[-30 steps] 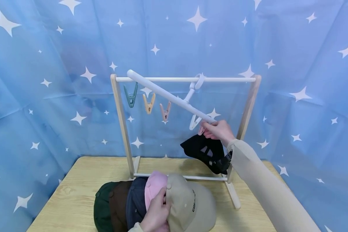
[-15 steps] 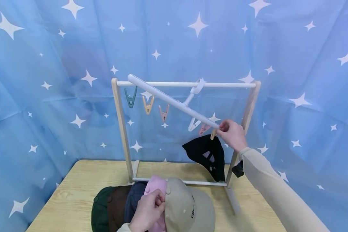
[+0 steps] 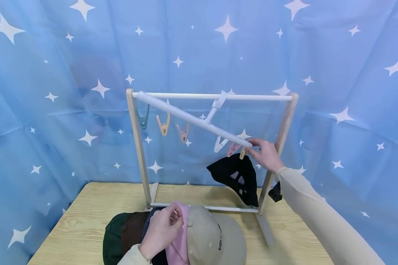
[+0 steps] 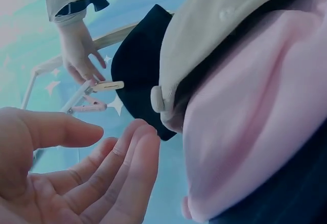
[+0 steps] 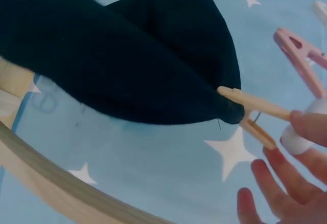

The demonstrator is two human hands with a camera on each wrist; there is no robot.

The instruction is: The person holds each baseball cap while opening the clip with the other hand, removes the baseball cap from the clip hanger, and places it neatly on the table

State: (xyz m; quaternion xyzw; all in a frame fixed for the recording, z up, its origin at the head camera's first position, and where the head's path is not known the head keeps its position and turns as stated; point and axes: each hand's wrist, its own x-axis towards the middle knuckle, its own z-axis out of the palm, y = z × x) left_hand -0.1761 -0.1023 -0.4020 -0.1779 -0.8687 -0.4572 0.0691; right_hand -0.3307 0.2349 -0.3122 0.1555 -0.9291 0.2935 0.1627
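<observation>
My right hand (image 3: pixel 266 154) holds the lower right end of a white clip hanger (image 3: pixel 199 121), which hangs tilted by its hook from a rack. From the hanger's yellow clip (image 5: pixel 250 112) hangs a black cap (image 3: pixel 237 178), pinched at its edge. In the left wrist view, my left hand (image 4: pixel 102 173) has its fingers loosely bent and holds nothing. It hovers over the row of caps, beside the pink cap (image 3: pixel 180 243). To that cap's right lies a beige cap (image 3: pixel 205 235) with small lettering; a navy cap (image 3: pixel 159 257) is partly hidden by my left hand.
A brown cap (image 3: pixel 132 230) and a dark green cap (image 3: pixel 112 235) complete the row on the wooden table (image 3: pixel 73 224). The rack (image 3: pixel 139 147) stands behind them. Other clips, green (image 3: pixel 142 119), yellow (image 3: pixel 164 127), pink (image 3: pixel 183 134) and white (image 3: pixel 220 144), hang from the hanger.
My right hand has shifted from near the clips to the hanger's end. The hanger has slid slightly left and its left end sits lower. My left hand has lifted off the pink cap, leftward.
</observation>
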